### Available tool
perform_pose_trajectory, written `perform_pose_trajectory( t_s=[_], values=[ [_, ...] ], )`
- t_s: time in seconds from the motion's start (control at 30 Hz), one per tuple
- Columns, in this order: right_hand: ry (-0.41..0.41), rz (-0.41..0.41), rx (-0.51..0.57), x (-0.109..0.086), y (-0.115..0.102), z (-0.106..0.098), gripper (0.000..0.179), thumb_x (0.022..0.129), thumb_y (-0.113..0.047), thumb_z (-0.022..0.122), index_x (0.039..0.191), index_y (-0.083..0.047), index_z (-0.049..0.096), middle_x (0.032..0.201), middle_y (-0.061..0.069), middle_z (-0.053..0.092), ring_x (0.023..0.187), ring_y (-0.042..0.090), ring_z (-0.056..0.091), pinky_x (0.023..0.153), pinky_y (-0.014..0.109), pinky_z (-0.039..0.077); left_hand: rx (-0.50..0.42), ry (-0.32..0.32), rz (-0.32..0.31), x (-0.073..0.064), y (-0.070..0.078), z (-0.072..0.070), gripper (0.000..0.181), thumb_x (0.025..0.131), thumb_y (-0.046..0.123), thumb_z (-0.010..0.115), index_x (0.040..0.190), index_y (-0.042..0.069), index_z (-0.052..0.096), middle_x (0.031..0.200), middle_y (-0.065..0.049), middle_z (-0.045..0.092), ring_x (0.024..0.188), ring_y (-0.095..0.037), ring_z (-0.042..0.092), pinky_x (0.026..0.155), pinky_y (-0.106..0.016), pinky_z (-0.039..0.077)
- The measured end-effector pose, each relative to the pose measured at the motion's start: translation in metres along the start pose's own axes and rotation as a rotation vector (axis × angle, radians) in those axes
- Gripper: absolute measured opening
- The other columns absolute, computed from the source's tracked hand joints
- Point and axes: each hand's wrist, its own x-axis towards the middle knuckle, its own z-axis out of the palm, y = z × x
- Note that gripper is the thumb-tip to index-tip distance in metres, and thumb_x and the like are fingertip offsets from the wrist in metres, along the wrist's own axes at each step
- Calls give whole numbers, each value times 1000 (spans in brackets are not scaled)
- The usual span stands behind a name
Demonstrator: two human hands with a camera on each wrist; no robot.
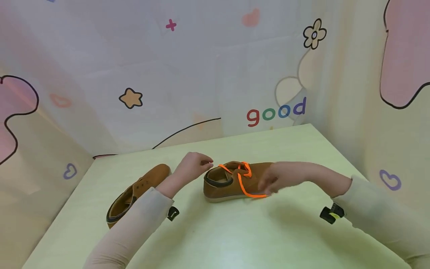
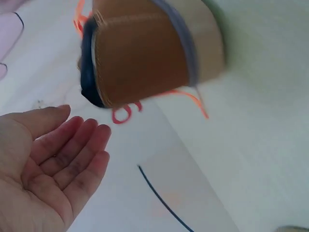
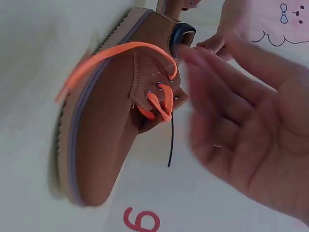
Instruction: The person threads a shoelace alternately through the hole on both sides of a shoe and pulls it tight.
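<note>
A brown shoe (image 1: 218,190) with a dark collar lies on the table, its heel to the left and toe to the right. An orange shoelace (image 3: 161,99) runs through its eyelets, and one loose end trails down its near side. My left hand (image 1: 192,166) hovers just off the heel; in the left wrist view its relaxed, slightly bent fingers (image 2: 89,145) hold nothing. Over the toe hangs my right hand (image 1: 285,175), blurred in the right wrist view, its fingers loosely bent and apart from the lace there.
A second brown shoe (image 1: 152,176), with no lace seen in its eyelets, lies to the left, partly hidden behind my left forearm. The pale green table (image 1: 215,235) meets a printed cloth backdrop (image 1: 201,74) at its back edge.
</note>
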Motion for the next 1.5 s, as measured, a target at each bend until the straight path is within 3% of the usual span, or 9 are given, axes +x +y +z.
perform_pose_trajectory(
  t_s=[0.1,0.2,0.37,0.5,0.7,0.97,1.17,1.37,1.5],
  values=[
    [247,-11,1,29,-2,-6,24,102,-22,61,112,-4,74,100,7,76,89,15,63,84,32,54,-17,-52,-42,1,-6,-2,23,100,19,66,111,4,79,104,-11,80,89,-20,71,80,-33,58],
    [367,9,-88,67,-2,-11,32,104,-30,57,111,-5,75,100,8,76,91,19,64,86,36,55,-42,-117,-79,5,-10,0,24,100,22,65,108,5,80,97,-10,80,81,-16,67,71,-27,54],
    [185,96,-158,122,5,-9,41,106,-37,52,96,-5,75,71,-3,60,70,11,54,70,23,45,-55,-177,-82,14,-8,6,22,99,21,67,102,5,82,87,-9,79,73,-14,66,64,-21,50],
    [117,101,-69,137,7,-8,33,106,-24,55,91,-2,74,62,-6,47,61,9,42,61,21,33,-65,-199,-54,18,-5,10,21,98,19,68,98,3,82,87,-10,80,77,-22,73,65,-21,52],
    [325,127,316,126,-2,-22,30,106,-17,55,119,3,73,106,15,78,84,9,72,91,31,58,-43,-191,-51,18,-3,11,19,96,16,70,98,2,82,87,-11,81,72,-14,71,63,-19,50],
    [492,143,654,92,-18,-60,38,109,-20,51,137,3,61,113,12,77,89,8,76,109,45,51,13,-195,-59,15,-2,4,19,96,17,71,99,3,83,93,-9,81,66,-8,60,62,-19,49],
    [598,122,709,64,-20,-79,43,110,-23,46,145,1,53,88,-11,73,81,3,75,107,45,52,76,-237,-46,21,3,0,17,95,16,72,97,3,82,91,-9,80,72,-14,69,69,-24,55],
    [647,140,673,36,-23,-79,44,110,-26,47,145,0,52,84,-11,72,73,5,75,87,33,61,182,-307,-49,39,17,-5,21,93,12,73,111,2,79,117,-12,78,108,-26,73,94,-36,59],
    [593,124,604,26,-20,-69,42,111,-24,44,142,3,53,82,-10,71,72,5,74,86,30,62,184,-310,-22,52,26,-5,23,97,16,70,115,3,78,120,-11,77,112,-26,72,97,-37,58]
  ],
)
